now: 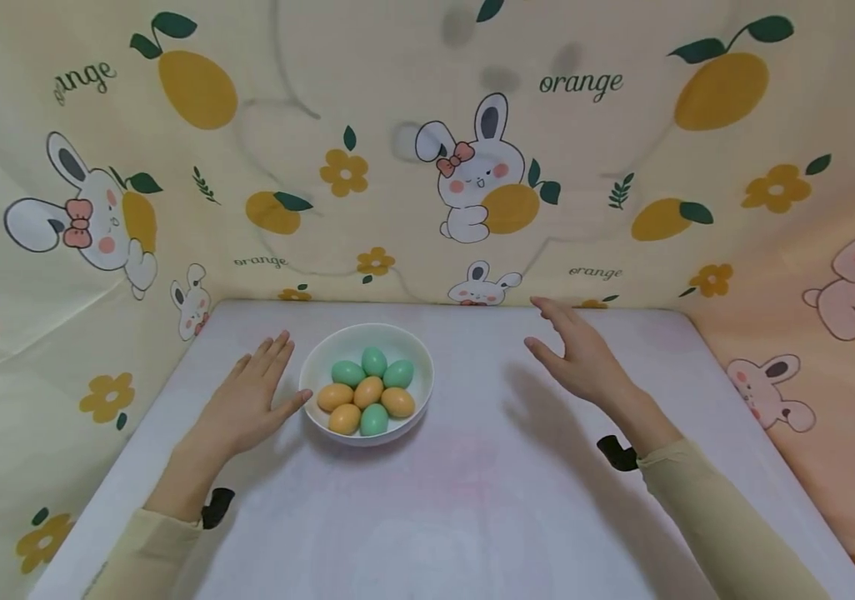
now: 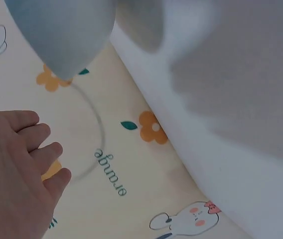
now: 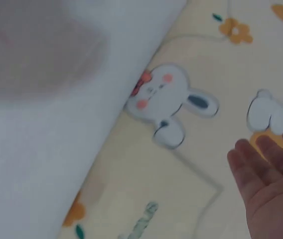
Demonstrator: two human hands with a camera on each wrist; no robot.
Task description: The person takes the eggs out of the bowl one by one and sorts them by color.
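A white bowl (image 1: 367, 335) stands on the table toward the back, left of centre. Inside it lie several green eggs (image 1: 374, 362) and several orange eggs (image 1: 335, 397). My left hand (image 1: 251, 400) is just left of the bowl, fingers extended, with the thumb tip overlapping the bowl's rim in the head view. Well to the right of the bowl, my right hand (image 1: 581, 354) hovers over the table, fingers spread and nothing held, its shadow falling below. In the left wrist view the bowl's side (image 2: 67, 35) shows at the top, beyond the relaxed left fingers (image 2: 47, 157).
The white table (image 1: 457, 500) is bordered at the back and both sides by a cream cloth (image 1: 397, 75) printed with rabbits, oranges and flowers. A black band (image 1: 217, 508) sits at the left wrist, and another black band (image 1: 617, 454) at the right.
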